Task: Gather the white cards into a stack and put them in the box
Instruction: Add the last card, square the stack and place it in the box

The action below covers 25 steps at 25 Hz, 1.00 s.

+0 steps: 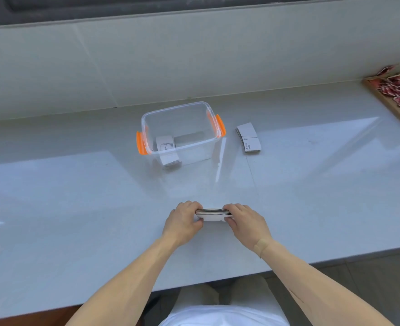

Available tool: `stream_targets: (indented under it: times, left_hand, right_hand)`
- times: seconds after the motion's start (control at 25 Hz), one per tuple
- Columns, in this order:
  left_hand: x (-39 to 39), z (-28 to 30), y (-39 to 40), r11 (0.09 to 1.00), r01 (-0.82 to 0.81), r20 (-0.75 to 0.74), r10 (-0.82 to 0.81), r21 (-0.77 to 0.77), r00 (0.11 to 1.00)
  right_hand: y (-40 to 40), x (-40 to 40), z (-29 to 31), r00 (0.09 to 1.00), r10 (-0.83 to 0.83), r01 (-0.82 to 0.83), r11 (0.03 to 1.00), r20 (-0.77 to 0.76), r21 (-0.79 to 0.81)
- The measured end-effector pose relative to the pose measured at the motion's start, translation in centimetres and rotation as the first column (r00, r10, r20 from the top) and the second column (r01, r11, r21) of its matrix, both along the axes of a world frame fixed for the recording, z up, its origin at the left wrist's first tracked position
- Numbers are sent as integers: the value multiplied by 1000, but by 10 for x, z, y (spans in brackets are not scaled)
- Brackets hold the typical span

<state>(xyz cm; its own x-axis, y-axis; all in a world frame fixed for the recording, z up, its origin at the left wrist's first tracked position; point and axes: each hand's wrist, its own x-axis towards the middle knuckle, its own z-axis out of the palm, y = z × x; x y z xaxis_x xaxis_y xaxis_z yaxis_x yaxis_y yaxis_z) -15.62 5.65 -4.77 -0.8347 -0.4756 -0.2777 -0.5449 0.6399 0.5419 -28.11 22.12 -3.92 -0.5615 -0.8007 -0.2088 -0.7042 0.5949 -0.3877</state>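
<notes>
A stack of white cards (213,214) stands on its long edge on the pale counter near me. My left hand (184,222) grips its left end and my right hand (246,222) grips its right end, fingers curled over the top. A clear plastic box (207,147) with orange latches stands open further back, with one stack of white cards (167,149) lying inside at its left. Another stack of white cards (249,137) lies flat on the counter just right of the box.
A wooden tray (391,107) with several red packets sits at the far right. A tiled wall (147,62) runs behind the counter. The counter's front edge (311,263) is close to my body.
</notes>
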Motion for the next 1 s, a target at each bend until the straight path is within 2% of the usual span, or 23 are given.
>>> stream_targets:
  times: [0.08, 0.2, 0.36, 0.44, 0.56, 0.64, 0.84, 1.0]
  left_hand:
    - [-12, 8, -3, 958, -138, -42, 153, 251, 987]
    - [-42, 26, 2, 712, -289, 8, 370, 641, 929]
    - [-99, 43, 31, 353, -362, 91, 596, 863, 798]
    - [-128, 48, 46, 227, -353, 131, 647, 908, 751]
    - [-166, 55, 62, 223, -375, 148, 652, 900, 743]
    - [-191, 58, 72, 221, -405, 158, 679, 887, 717]
    - [-231, 63, 79, 258, -459, 152, 714, 850, 683]
    - [-250, 64, 67, 298, -495, 149, 719, 816, 679]
  right_hand:
    - [1, -16, 9, 979, -98, 98, 995, 179, 13]
    - [8, -45, 26, 839, -226, 274, 961, 495, -26]
    - [16, -79, 42, 585, -293, 512, 857, 756, -63]
    - [20, -99, 47, 498, -297, 599, 797, 815, -75]
    - [25, -129, 55, 418, -290, 660, 748, 861, -69]
    - [29, -152, 56, 409, -284, 659, 749, 867, -65]
    - [33, -199, 55, 442, -262, 575, 817, 858, -46]
    - [20, -233, 50, 524, -285, 567, 820, 802, -79]
